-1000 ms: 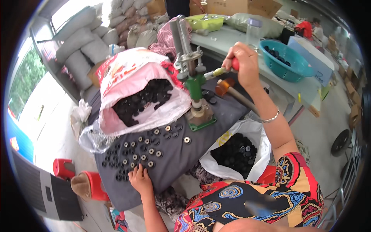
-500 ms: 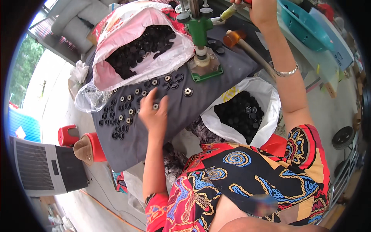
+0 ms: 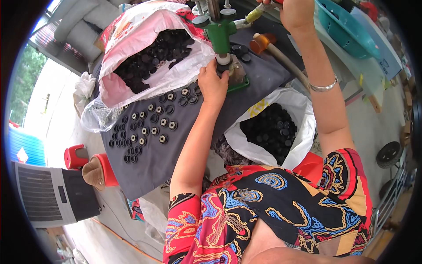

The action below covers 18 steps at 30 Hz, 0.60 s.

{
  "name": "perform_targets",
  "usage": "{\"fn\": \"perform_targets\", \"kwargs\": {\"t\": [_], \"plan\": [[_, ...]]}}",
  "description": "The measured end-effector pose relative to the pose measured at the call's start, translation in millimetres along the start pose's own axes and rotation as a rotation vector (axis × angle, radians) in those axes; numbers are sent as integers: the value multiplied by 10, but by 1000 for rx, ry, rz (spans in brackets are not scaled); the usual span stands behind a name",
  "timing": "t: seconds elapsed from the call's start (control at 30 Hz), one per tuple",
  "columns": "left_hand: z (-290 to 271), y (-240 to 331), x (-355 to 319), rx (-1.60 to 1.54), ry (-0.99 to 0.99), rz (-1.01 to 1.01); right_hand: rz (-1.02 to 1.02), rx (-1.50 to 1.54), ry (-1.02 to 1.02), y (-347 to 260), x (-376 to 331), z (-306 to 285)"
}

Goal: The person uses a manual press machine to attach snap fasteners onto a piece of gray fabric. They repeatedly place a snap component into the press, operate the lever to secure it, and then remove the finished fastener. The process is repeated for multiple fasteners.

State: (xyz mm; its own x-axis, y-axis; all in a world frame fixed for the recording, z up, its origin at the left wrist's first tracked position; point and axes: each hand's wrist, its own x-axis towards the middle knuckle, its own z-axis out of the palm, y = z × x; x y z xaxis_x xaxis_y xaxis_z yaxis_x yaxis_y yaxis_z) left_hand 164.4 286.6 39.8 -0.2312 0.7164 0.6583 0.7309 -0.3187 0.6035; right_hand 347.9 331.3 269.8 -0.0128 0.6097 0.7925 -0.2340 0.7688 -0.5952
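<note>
- Head view: your left hand (image 3: 212,84) reaches forward with the arm nearly straight, its fingertips pinched in a closed grip on a small black cap (image 3: 221,68) at the foot of the green press (image 3: 220,33).
- Your right hand (image 3: 295,13) is raised at the top edge, its grip wrapped around the press's yellow-tipped lever (image 3: 255,13); a silver bangle (image 3: 323,87) circles that forearm.
- The grey surface (image 3: 154,163) carries loose rows of black caps (image 3: 149,125), just left of your left forearm.
- A pink-and-white bag (image 3: 132,83) heaped with black caps lies open at the surface's far left; a white bag (image 3: 303,114) of more caps sits between your arms.
- A teal basket (image 3: 347,31) stands at upper right, a grey fan heater (image 3: 44,198) on the floor at lower left.
</note>
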Motion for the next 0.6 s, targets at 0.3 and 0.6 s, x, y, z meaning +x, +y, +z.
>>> {"fn": "perform_targets", "kwargs": {"t": [0.3,0.6], "plan": [[130,-35,64,-15,14,-86,17,-11,49,-6,-520,-95],[-24,-54,-19,-56,11,-85,-261,25,-92,263,-1333,-256]]}}
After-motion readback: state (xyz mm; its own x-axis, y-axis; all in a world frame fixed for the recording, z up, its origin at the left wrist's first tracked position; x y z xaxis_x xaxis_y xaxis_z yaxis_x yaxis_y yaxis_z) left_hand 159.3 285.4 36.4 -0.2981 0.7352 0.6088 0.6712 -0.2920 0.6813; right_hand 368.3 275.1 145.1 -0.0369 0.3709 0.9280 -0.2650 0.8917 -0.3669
